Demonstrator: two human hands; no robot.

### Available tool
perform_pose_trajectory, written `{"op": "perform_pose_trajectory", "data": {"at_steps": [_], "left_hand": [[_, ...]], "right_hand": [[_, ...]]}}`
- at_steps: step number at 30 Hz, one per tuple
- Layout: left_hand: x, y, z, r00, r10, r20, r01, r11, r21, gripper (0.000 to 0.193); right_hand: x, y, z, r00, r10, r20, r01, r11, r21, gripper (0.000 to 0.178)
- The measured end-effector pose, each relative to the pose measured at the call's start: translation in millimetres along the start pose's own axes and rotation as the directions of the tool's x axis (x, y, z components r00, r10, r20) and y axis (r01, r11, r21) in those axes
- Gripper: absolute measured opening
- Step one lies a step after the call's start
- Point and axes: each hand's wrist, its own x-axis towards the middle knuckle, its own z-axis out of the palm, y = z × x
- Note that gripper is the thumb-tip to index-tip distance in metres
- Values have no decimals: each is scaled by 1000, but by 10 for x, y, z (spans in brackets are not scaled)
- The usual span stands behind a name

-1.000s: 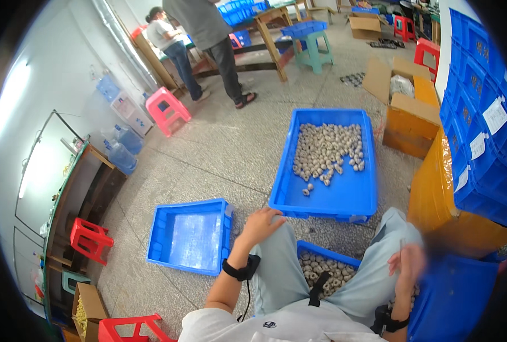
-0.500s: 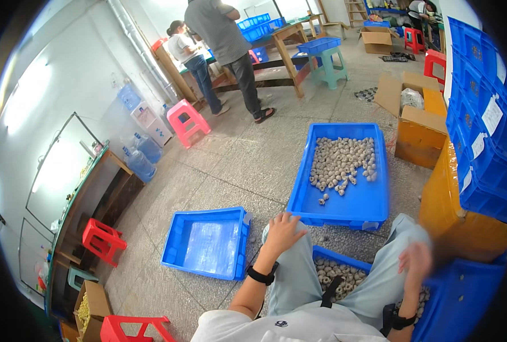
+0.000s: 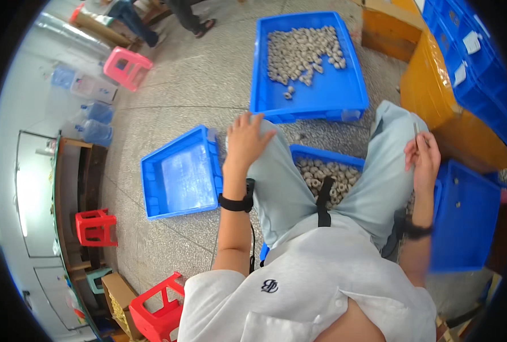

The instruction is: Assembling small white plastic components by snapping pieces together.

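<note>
My left hand lies over my left knee, fingers spread, holding nothing. In my right hand, beside my right knee, a thin grey metal rod sticks up between the fingers; its exact kind is too small to make out. Between my legs is a blue bin filled with small grey-beige ring-shaped parts, partly hidden by my thighs and a black strap. Beyond my knees, a larger blue bin holds many similar parts, heaped at its far side.
A shallow blue tray sits on the floor at left. Red stools and a pink stool stand further left. At right are taped yellow-brown boxes, stacked blue crates and another blue bin.
The view has tilted downward, so the far room has mostly left the picture. My right hand, blurred before, now shows the thin rod. My left hand stays at the left knee.
</note>
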Motion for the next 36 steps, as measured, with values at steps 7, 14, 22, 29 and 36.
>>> {"op": "perform_pose_trajectory", "data": {"at_steps": [7,14,22,29,36], "left_hand": [[-19,43,150,999,17,-47,-11,992,127,51],[-138,124,150,998,53,-24,-51,994,100,47],[-40,61,131,997,65,-43,-59,990,127,47],[-50,46,94,999,26,-30,-23,994,110,48],[-128,70,144,999,24,-29,-20,992,121,48]], "right_hand": [[-13,117,-151,997,59,-54,-60,998,-12,15],[-104,214,-216,998,34,-56,-32,999,39,17],[-2,164,-131,999,6,-31,-5,999,54,17],[31,226,-99,997,-33,-76,38,997,63,16],[66,360,-45,855,-459,-243,388,876,-287,10]]}}
